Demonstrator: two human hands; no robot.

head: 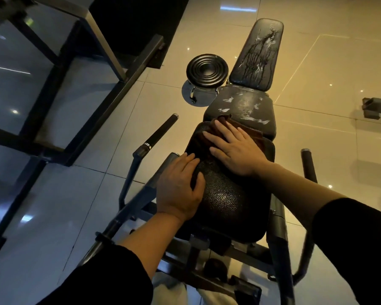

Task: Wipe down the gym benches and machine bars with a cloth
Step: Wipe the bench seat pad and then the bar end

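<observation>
Hands (pixel 207 164): two; cloth (pixel 209 137): one

cloth (pixel 209 128) on bench (pixel 227 201), stool (pixel 206 70) left of backrest (pixel 259 55)

Open tile floor (pixel 317 69) R of black padded bench (pixel 231 201); L side blocked by round black stool (pixel 206 70) & black foam-grip handle bar (pixel 161 130).
</observation>
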